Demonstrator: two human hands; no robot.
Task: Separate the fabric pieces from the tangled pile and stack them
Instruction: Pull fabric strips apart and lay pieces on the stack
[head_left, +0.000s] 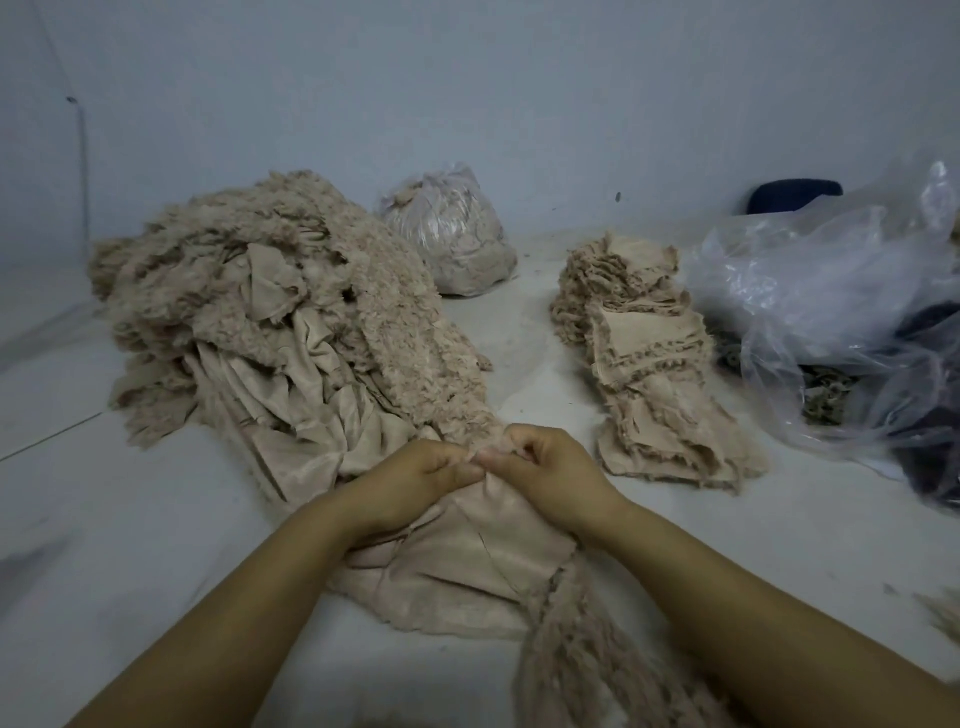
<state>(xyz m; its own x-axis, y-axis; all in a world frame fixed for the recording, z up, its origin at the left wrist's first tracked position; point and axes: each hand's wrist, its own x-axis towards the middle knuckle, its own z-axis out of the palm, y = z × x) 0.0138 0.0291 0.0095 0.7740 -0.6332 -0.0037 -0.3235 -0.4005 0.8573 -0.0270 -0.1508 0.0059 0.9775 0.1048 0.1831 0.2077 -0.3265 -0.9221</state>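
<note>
A big tangled pile of beige fleecy fabric (280, 317) lies on the white floor at the left. A beige fabric piece (467, 561) spreads from the pile toward me, smooth side up, with a fuzzy strip trailing at its lower right. My left hand (415, 483) and my right hand (545, 473) meet at the piece's far edge, and both pinch it there between thumb and fingers. A stack of separated beige pieces (654, 353) lies to the right of my hands.
A tied clear bag of beige scraps (452, 234) stands behind the pile. Crumpled clear plastic bags (831, 291) with dark cloth fill the right side. A dark object (795, 195) sits by the pale blue wall. Bare white floor (519, 332) runs between pile and stack.
</note>
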